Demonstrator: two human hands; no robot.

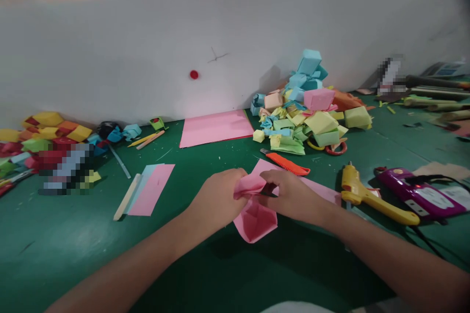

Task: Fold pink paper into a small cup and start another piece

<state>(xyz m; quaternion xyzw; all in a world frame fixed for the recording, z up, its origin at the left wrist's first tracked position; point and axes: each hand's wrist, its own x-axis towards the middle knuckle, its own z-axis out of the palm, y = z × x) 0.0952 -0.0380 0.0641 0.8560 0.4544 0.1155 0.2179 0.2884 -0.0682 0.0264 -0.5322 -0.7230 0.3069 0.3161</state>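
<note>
A folded pink paper piece (256, 225) is held above the green table, its hollow, cup-like lower part hanging below my fingers. My left hand (219, 194) closes on its left side, the fingertips mostly hidden behind the paper. On the other side my right hand (295, 194) pinches the paper's upper folds. Something dark shows by the right fingertips; I cannot tell whether it is an object or shadow. Behind the right hand lies a flat pink sheet (325, 190). An orange utility knife (288, 163) rests just beyond it.
Folded paper pieces (308, 117) pile up against the white partition (147, 58). A yellow glue gun (374, 200) and purple device (422, 193) sit at right. Pink sheets (216, 128) lie ahead; paper strips (152, 190) and a flat stick (127, 197) lie left.
</note>
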